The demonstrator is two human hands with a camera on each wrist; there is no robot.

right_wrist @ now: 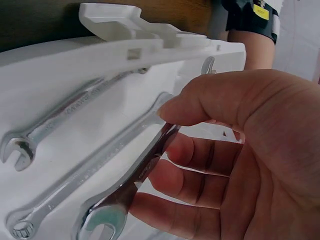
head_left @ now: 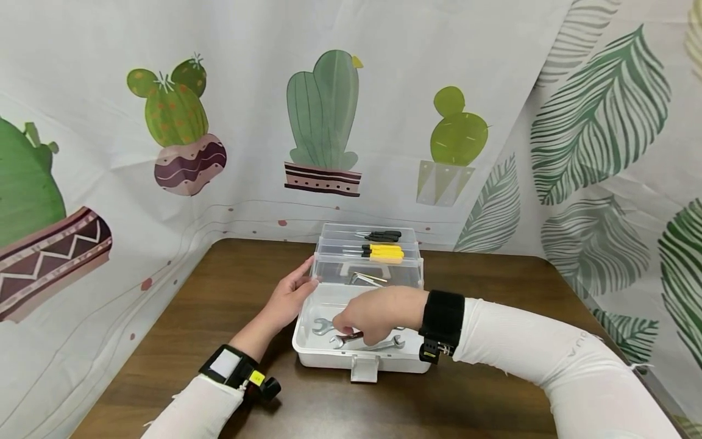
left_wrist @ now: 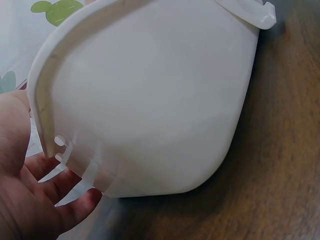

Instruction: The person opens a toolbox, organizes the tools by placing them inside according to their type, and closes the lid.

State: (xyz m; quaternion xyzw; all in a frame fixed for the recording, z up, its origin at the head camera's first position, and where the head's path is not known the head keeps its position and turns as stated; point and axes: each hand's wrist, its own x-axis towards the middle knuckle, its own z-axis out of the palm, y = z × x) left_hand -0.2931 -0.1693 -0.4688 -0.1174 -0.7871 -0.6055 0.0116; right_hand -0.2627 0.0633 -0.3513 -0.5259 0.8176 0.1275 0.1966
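A white toolbox (head_left: 329,363) stands with its clear lid trays raised. My left hand (head_left: 287,297) holds the box's left rear edge, its fingers (left_wrist: 77,205) by the clear hinge part. Inside, my right hand (head_left: 384,310) pinches a combination wrench (right_wrist: 145,167) between thumb and fingers, over the box floor. Beside it lie a second combination wrench (right_wrist: 85,170) and an open-ended wrench (right_wrist: 65,107), nearer the front wall. The head view also shows a wrench end (head_left: 322,327) at the box's left; my right hand covers part of the interior.
The raised trays hold black-handled screwdrivers (head_left: 384,235), yellow-handled screwdrivers (head_left: 386,250) and hex keys (head_left: 367,278). A white latch (head_left: 364,369) hangs at the box's front. The brown wooden table (head_left: 241,268) meets a printed cloth (head_left: 247,122) at the back.
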